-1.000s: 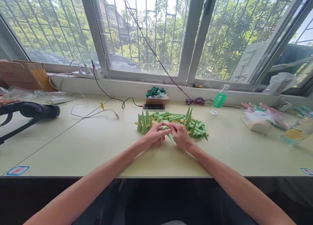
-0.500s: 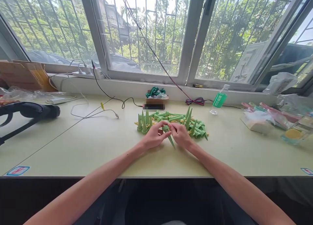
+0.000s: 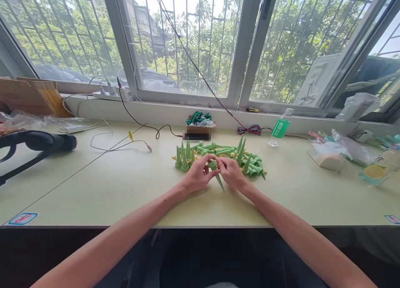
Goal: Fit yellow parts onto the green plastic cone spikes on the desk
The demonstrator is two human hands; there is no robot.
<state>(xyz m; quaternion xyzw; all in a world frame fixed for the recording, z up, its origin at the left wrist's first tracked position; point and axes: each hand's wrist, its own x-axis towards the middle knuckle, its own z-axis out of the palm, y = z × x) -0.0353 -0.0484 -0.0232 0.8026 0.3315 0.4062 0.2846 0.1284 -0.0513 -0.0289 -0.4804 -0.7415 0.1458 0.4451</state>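
My left hand (image 3: 197,174) curls its thumb and fingers around a green plastic watering spike (image 3: 220,184), whose tapered point slants down toward me and to the right. At the wide end of that spike, my right hand (image 3: 231,171) is closed in a pinch. Its fingertips hide most of what is between them. Several upright green spikes (image 3: 184,159) stand just left of my left hand. Beyond and to the right of my hands lies a pile of green spikes and tubes (image 3: 256,165) with small yellow pieces among them. Two taller spikes (image 3: 240,149) rise from it.
Behind the pile sits a small box with green wrapping (image 3: 200,120). A water bottle (image 3: 280,127) is at the back right, near coiled wires (image 3: 250,130). A black headset (image 3: 37,142) and a loose cable (image 3: 134,141) are on the left; bags and a tissue pack (image 3: 328,156) are on the right.
The spike between my hands has shifted and turned very slightly, its tip a little lower. Both hands stay in nearly the same place.
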